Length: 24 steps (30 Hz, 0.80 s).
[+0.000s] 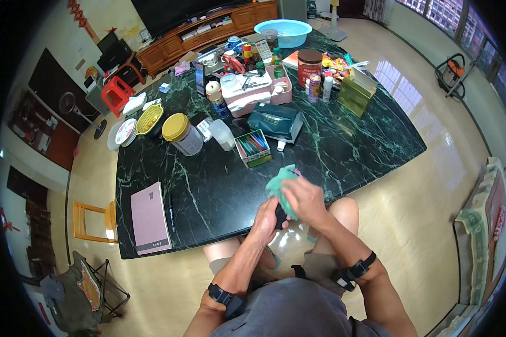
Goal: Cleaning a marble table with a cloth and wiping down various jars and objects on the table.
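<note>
Just over the near edge of the dark green marble table [219, 206], my left hand [266, 220] is closed around a small black object [280, 217], mostly covered by my fingers. My right hand [305, 199] grips a light green cloth [281, 182] and holds it against the upper part of that object. What the object is, I cannot tell. Beyond my hands stands an open box of colourful pens or sticks [252, 145]. Further left lie a pink notebook [151, 217] and a black pen [171, 212].
Behind the box are a dark green tissue pack [275, 122], a translucent plastic cup [222, 134], a yellow-lidded can [185, 137] and a pink organizer [246, 101]. A green carton [357, 93] stands at the right. A wooden chair [95, 222] is by the left edge.
</note>
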### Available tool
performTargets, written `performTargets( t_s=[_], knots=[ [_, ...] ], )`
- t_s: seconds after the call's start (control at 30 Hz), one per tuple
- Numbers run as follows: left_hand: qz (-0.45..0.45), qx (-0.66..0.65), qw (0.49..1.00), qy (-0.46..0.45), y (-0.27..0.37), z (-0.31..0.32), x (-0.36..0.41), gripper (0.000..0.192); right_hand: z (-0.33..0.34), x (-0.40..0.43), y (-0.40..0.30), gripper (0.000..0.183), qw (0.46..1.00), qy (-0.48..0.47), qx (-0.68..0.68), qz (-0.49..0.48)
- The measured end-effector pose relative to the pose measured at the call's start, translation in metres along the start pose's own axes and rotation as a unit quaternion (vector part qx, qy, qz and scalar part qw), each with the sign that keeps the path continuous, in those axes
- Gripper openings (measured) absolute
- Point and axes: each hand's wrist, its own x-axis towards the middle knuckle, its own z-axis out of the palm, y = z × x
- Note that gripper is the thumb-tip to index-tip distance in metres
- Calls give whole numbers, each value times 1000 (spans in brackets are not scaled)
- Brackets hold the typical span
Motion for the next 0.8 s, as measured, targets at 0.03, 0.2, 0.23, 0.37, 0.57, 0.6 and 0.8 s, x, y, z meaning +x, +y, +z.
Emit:
performTargets(
  t_s=[0.03,0.2,0.23,0.37,0.57,0.6,0.8],
  knots=[
    [-24,32,999,-18,-1,-4,1,43,-2,8,4,18,998,49,-22,36],
    [-5,3,1000,1,1,0,0,52,0,-8,-4,17,999,0,-34,-1],
    [0,24,1000,-5,-1,-1,0,54,0,-1,3,16,996,58,-56,-28],
    [11,51,999,-7,-1,-5,-1,60,3,-1,5,16,997,76,-16,3],
    [15,53,998,-5,-1,-3,-9,67,1,1,0,19,997,57,-49,-28],
    [13,53,998,-6,2,0,-11,67,1,-6,-3,18,998,9,-34,-53],
    [-20,-29,997,-70,10,-1,-22,62,-7,15,39,12,950,170,191,179]
  ],
)
